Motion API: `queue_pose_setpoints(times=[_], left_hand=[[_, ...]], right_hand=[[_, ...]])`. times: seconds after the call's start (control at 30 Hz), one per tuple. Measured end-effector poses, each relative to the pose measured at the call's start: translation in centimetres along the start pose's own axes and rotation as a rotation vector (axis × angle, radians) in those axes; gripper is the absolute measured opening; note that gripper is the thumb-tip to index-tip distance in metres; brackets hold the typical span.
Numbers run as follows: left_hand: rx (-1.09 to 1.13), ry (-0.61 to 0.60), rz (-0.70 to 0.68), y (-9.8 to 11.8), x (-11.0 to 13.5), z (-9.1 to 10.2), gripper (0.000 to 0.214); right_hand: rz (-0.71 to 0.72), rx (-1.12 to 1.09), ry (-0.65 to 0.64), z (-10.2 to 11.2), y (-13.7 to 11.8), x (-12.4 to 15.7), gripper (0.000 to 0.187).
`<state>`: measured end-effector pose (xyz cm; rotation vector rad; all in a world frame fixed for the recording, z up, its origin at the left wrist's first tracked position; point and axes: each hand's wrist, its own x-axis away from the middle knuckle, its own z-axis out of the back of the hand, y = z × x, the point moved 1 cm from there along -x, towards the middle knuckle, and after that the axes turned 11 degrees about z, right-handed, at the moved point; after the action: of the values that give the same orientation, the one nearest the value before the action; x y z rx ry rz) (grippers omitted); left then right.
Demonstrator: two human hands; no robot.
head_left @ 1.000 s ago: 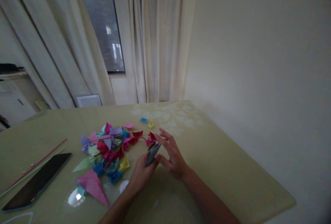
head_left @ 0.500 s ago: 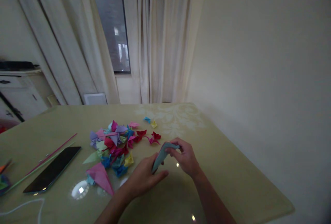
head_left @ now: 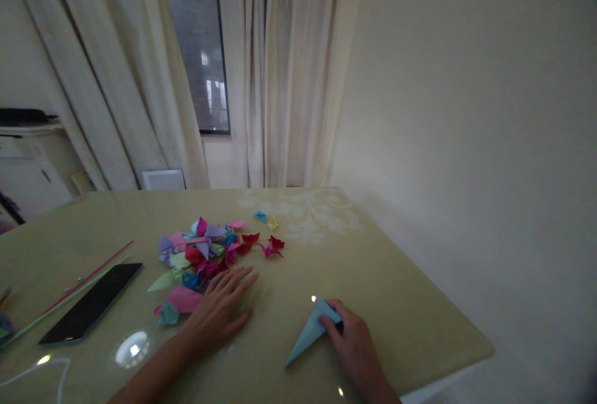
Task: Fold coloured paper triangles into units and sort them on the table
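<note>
Head camera: the right hand (head_left: pixel 355 343) pinches a light-blue folded paper (head_left: pixel 309 332) by its broad end between thumb and fingers, the narrow point slanting toward the person's left; whether that point touches the desk (head_left: pixel 396 304), I cannot tell. The left hand (head_left: pixel 222 304) is open, palm down, fingers spread at the near edge of the pile of colourful folded papers (head_left: pixel 200 255); contact there is not clear. Too hard a pinch could crush the light-blue folded paper or add stray creases; a slack one could let its layers spring apart. A careless sweep of the left forearm (head_left: pixel 172 351) might drag or flatten the pink folded paper (head_left: pixel 183 298) just beside it.

Half a second ago both hands were on the light-blue folded paper, bent between them. Now the left hand has let go and shifted to the pile, and the right hand alone holds the paper, straighter and nearer the person. The pink folded paper's long point, plain then, no longer shows.
</note>
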<state>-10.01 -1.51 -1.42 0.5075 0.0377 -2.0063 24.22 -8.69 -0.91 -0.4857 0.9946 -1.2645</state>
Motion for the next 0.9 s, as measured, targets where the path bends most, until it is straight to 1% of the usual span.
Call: queue_pose_setpoints(times=[0.07,0.17,0.23,0.3,0.4,0.47,0.5,0.53,0.57,0.63,0.7,0.73,0.8,0.9], left_hand=[[0.049,-0.016,0.015,0.3,-2.4,-0.5,0.064],[0.054,-0.012,0.076,0.5,-5.6,-1.0,0.052],[0.026,0.017,0.133,0.6,-6.9,-1.2,0.045],[-0.006,0.065,0.171,0.8,-7.4,-1.3,0.04],[-0.052,0.151,0.234,1.1,-7.0,-0.7,0.035],[-0.061,0.179,0.317,0.8,-6.4,0.5,0.028],[-0.048,0.17,0.361,0.4,-6.2,1.4,0.025],[-0.02,0.133,0.397,-0.1,-6.0,2.3,0.023],[0.023,0.071,0.412,-0.7,-5.8,3.3,0.022],[0.112,-0.075,0.412,-2.2,-5.5,5.1,0.022],[0.16,-0.178,0.388,-3.4,-5.1,6.4,0.023],[0.16,-0.2,0.381,-3.9,-4.8,6.7,0.023],[0.127,-0.201,0.395,-4.3,-4.3,6.7,0.025],[0.052,-0.173,0.427,-4.0,-3.8,5.6,0.028]], right_hand=[[0.022,0.038,-0.003,-1.1,-0.7,-0.5,0.029],[-0.019,0.035,-0.006,-3.0,-1.7,-1.2,0.029],[-0.034,0.007,0.015,-4.3,-2.3,-1.4,0.03],[-0.032,-0.041,0.05,-5.3,-2.8,-1.4,0.031],[-0.062,-0.122,0.094,-5.6,-2.8,-1.0,0.034],[-0.084,-0.152,0.109,-5.1,-2.6,-0.6,0.038],[-0.087,-0.156,0.105,-4.7,-2.5,-0.4,0.038],[-0.082,-0.151,0.091,-4.5,-2.4,-0.1,0.038],[-0.072,-0.138,0.073,-4.2,-2.4,0.1,0.037],[-0.05,-0.095,0.035,-4.0,-2.6,0.5,0.037],[-0.028,-0.034,0.009,-4.1,-2.8,0.8,0.037],[-0.017,-0.004,0.002,-4.3,-3.0,0.8,0.037],[0.004,0.05,0.001,-4.5,-3.1,0.9,0.037],[0.033,0.105,0.022,-4.8,-3.2,0.9,0.037]])
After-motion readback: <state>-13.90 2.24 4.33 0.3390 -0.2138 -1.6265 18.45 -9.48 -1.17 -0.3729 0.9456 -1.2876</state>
